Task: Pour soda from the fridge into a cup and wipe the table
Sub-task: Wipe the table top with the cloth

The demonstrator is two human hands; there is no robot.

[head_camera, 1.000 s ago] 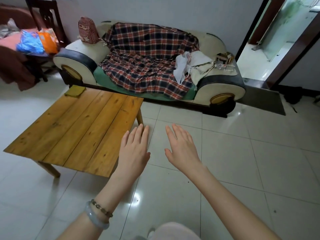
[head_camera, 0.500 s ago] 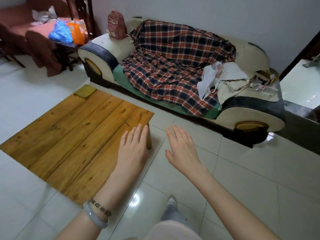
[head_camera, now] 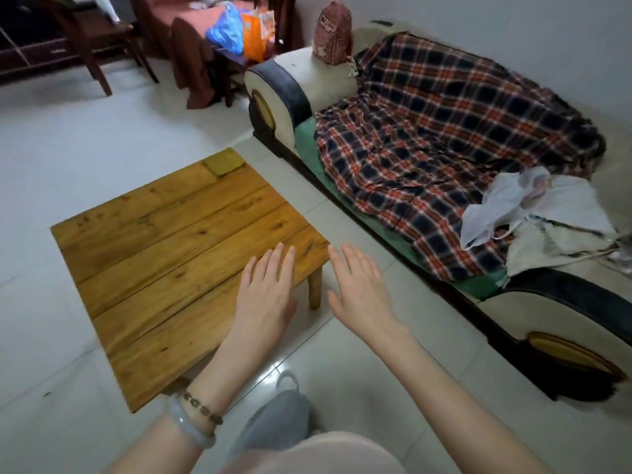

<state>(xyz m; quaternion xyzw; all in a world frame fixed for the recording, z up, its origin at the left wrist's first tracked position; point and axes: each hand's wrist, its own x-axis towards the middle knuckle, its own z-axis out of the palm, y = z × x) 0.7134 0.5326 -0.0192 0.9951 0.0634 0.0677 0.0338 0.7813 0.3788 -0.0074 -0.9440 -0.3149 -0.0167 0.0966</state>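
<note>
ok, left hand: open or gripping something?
Open: the left hand has straight fingers and holds nothing, seen over the wooden table corner.

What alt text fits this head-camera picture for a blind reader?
Two open, empty hands reach forward, the left hand over a low wooden table, the right hand over the tiled floor. A yellowish cloth lies on the table's far corner; a sofa with a plaid blanket stands beyond.

Soft even daylight, glare on floor tiles point(head_camera: 273, 362), wide-angle edge warping
</note>
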